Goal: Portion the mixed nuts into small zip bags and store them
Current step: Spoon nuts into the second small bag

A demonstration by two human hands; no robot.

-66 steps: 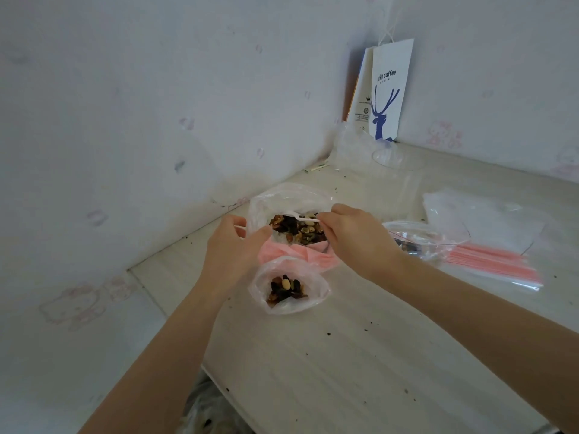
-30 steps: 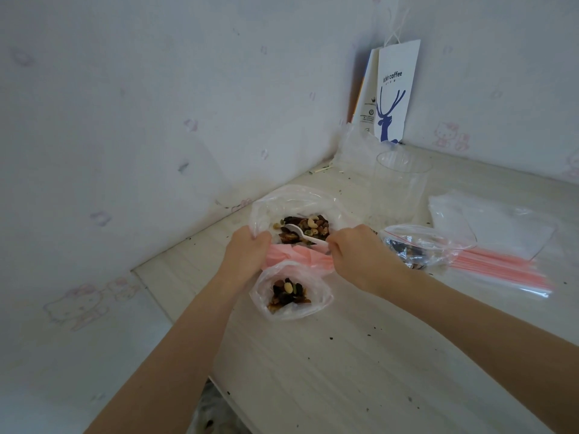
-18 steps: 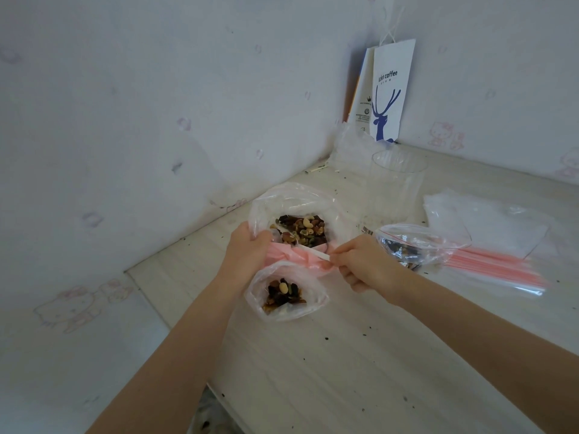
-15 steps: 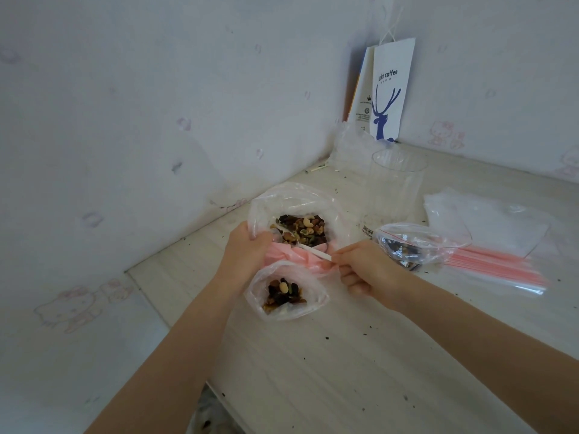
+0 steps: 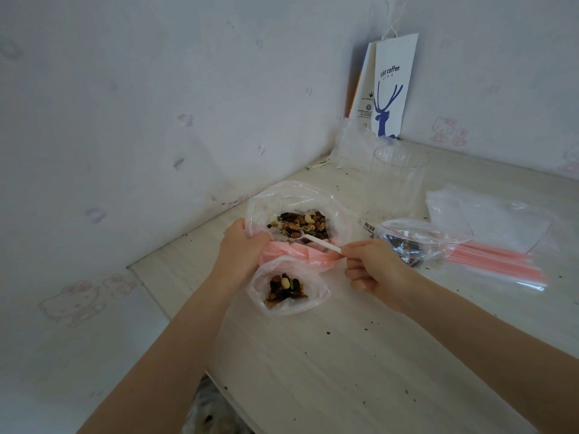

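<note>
While my left hand [image 5: 242,245] gripped nut bag [image 5: 282,195] rim at frame centre, right hand [image 5: 372,270] pinched white spoon [image 5: 319,242] — bowl among nuts [image 5: 300,223].

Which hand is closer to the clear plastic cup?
Right. The right hand pinches the spoon in front of the cup; the left hand grips the nut bag farther left.

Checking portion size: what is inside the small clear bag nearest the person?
The small clear plastic bag holds a low heap of mixed nuts: dark pieces, one pale nut, brownish bits. Whatever lies beneath that top layer is covered.
</note>
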